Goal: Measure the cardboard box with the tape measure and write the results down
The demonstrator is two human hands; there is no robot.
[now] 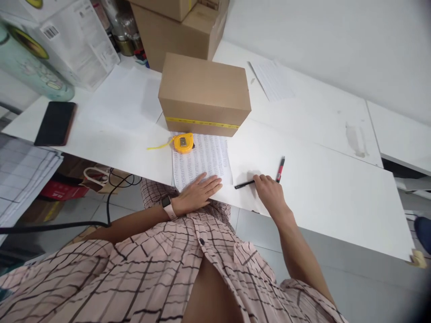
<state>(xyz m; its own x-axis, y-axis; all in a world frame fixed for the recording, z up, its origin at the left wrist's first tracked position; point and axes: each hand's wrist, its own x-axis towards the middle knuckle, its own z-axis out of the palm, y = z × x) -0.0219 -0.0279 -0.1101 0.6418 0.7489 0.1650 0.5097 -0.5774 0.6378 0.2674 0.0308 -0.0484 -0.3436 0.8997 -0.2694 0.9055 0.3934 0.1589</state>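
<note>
My left hand lies flat on a printed sheet at the table's front edge, fingers stretched out, a pink-banded watch on its wrist. Further right, my right hand rests on the white tabletop with its fingers curled over a black pen, whose end sticks out to the left. Just beyond its knuckles lies a red and black marker; its lower end is close to the hand. A yellow tape measure sits on the sheet, a short length of tape pulled out leftward. Behind it stands a closed cardboard box with a yellow stripe.
A black phone and a mint-green bottle are at the left, near a white carton. Larger cardboard boxes stand at the back. Another paper lies behind right. A black cable hangs by my left arm.
</note>
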